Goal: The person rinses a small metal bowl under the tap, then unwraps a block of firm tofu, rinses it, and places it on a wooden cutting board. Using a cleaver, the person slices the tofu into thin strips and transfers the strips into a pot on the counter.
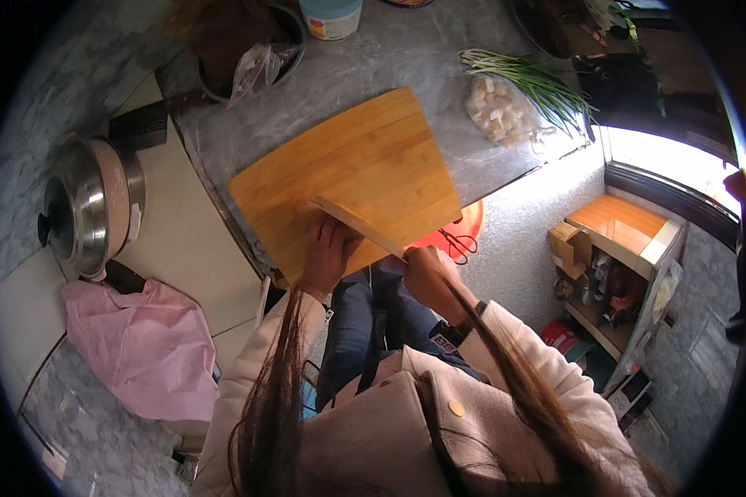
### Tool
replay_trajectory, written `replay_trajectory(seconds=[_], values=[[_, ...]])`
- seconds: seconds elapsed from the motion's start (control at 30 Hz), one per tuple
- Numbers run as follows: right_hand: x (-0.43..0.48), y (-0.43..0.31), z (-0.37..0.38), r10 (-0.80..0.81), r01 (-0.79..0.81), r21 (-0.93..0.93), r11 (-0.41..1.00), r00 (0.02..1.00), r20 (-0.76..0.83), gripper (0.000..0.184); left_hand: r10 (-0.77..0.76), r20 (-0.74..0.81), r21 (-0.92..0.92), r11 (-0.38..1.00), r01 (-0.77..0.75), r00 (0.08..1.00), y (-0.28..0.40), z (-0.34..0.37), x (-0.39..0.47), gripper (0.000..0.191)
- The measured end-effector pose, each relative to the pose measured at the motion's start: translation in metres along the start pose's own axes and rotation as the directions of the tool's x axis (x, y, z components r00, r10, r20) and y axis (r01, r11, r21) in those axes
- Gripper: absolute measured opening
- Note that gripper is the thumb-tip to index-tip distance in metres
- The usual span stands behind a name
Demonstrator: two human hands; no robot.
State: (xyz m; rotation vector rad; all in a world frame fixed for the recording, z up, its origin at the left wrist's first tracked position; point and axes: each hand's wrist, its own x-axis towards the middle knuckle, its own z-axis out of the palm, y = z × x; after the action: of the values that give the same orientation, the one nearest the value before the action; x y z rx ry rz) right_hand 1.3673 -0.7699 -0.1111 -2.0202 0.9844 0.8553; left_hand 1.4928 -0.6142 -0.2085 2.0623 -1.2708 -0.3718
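Observation:
A wooden cutting board [360, 161] lies aslant on the grey marbled counter. My right hand [434, 279] is closed round the handle of a kitchen knife [363, 227], whose blade reaches left across the board's near part. Beside the blade, my left hand [329, 251] rests at the board's near left with its fingers bent; whether anything is under them is hidden. Further back at the right, a bunch of green onions [534, 90] lies partly against a clear plastic bag of pale chunks [498, 110].
A lidded metal pan [84, 208] and a pink cloth [146, 348] are at the left. Behind the board stand a pot with a plastic bag [255, 71] and a blue-lidded tub [331, 18]. Scissors [458, 244] lie over a red round object [432, 241] below the counter edge.

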Motion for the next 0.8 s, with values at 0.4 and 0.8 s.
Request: replay_trajectory(seconds=[0.4, 0.8], values=[[0.033, -0.014, 0.016, -0.115, 0.131, 0.056, 0.990, 0.969, -0.219, 0.020, -0.038, 0.112, 0.020, 0.999, 0.036, 0.993, -0.005, -0.003, -0.007, 0.032], [-0.040, -0.013, -0.008, -0.051, 0.045, -0.047, 0.998, 0.990, -0.134, 0.025, -0.043, 0.123, -0.055, 0.997, 0.050, 0.991, -0.008, -0.006, -0.005, 0.038]])
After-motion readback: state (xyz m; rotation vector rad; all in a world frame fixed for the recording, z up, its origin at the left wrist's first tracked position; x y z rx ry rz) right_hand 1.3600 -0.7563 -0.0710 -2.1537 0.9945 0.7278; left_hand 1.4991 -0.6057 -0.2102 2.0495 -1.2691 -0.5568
